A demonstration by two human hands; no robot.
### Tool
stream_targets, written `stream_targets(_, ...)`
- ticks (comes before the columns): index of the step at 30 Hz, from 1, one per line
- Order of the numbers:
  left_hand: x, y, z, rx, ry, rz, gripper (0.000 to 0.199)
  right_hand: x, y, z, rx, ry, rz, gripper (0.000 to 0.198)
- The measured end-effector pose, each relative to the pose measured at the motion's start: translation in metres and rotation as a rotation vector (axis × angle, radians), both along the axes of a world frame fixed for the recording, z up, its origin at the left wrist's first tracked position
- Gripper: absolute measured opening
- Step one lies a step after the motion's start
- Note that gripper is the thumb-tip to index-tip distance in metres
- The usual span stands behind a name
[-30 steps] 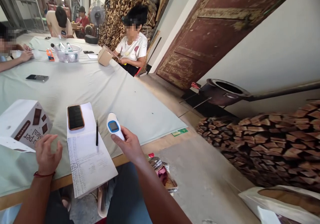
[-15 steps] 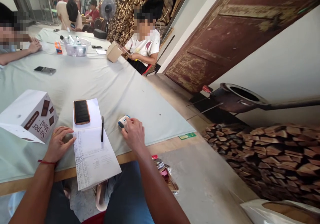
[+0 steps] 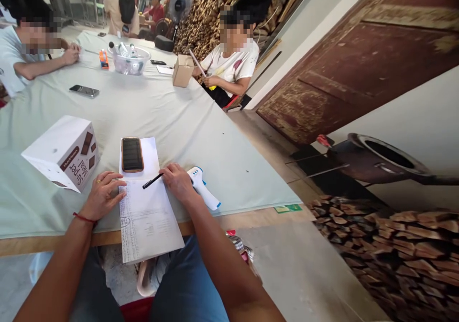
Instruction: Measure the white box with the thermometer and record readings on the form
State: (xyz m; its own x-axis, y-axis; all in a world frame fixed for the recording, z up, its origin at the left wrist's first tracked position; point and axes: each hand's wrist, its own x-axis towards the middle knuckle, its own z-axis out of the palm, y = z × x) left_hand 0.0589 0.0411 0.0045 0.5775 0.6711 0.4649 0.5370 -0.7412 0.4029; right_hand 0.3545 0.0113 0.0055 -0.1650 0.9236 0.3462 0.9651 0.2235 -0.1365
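My right hand (image 3: 178, 183) pinches one end of a black pen (image 3: 152, 181), which lies slanted over a sheet of handwritten paper (image 3: 150, 226). Just right of that hand rests a white and blue infrared thermometer (image 3: 206, 193), partly hidden behind it. My left hand (image 3: 104, 196), fingers spread and slightly bent, lies at the paper's left edge and holds nothing. A phone in a brown-edged case (image 3: 132, 154) sits on the paper's upper part. Beyond my left hand stands a white "Su-per Meal" box (image 3: 59, 145).
Across the pale tablecloth (image 3: 186, 121) are another phone (image 3: 84, 91), a clear basin of bottles (image 3: 131, 66), an orange item (image 3: 103, 60) and a cardboard box (image 3: 182, 71). People sit around the table's far part. Stacked firewood (image 3: 405, 260) lies on the right.
My right hand has let go of the thermometer and moved left to take the pen's end, tilting the pen. My left hand stays by the paper. The camera view has shifted left.
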Motion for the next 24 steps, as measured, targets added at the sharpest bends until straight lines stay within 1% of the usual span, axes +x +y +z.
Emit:
stream_targets(2, 0.0, -0.002, 0.0, -0.012, 0.03, -0.015, 0.025, 0.001, -0.003, 0.001, 0.043, 0.043, 0.014, 0.021)
stream_targets(4, 0.001, -0.003, 0.001, -0.02, 0.051, -0.036, 0.025, -0.003, -0.004, 0.003, 0.108, 0.165, 0.036, 0.016)
stream_targets(6, 0.001, -0.004, 0.002, -0.022, 0.063, -0.068, 0.025, -0.013, -0.006, 0.007, 0.191, 0.409, 0.034, 0.011)
stream_targets(8, 0.001, -0.004, 0.003, -0.018, 0.072, -0.094, 0.026, -0.03, -0.007, 0.011, 0.248, 0.741, -0.006, 0.01)
stream_targets(9, 0.002, -0.004, 0.003, -0.012, 0.078, -0.1, 0.026, -0.04, -0.008, 0.012, 0.238, 0.904, -0.019, 0.01)
stream_targets(10, 0.002, -0.004, 0.003, -0.006, 0.086, -0.102, 0.026, -0.051, -0.009, 0.012, 0.196, 1.047, -0.015, 0.01)
stream_targets(12, 0.003, -0.005, 0.003, 0.01, 0.108, -0.095, 0.027, -0.07, -0.011, 0.01, 0.044, 1.255, 0.03, 0.011)
stream_targets(13, 0.004, -0.006, 0.003, 0.019, 0.121, -0.09, 0.027, -0.078, -0.012, 0.007, -0.034, 1.315, 0.047, 0.014)
stream_targets(14, 0.004, -0.006, 0.003, 0.029, 0.134, -0.086, 0.028, -0.084, -0.013, 0.004, -0.09, 1.352, 0.045, 0.017)
stream_targets(16, 0.006, -0.008, 0.003, 0.047, 0.154, -0.08, 0.028, -0.092, -0.015, -0.002, -0.131, 1.371, -0.001, 0.019)
stream_targets(19, 0.007, -0.01, 0.002, 0.062, 0.17, -0.069, 0.028, -0.097, -0.017, -0.009, -0.112, 1.32, -0.056, 0.017)
stream_targets(24, 0.009, -0.012, 0.002, 0.061, 0.174, -0.051, 0.028, -0.098, -0.018, -0.012, -0.077, 1.208, -0.051, 0.018)
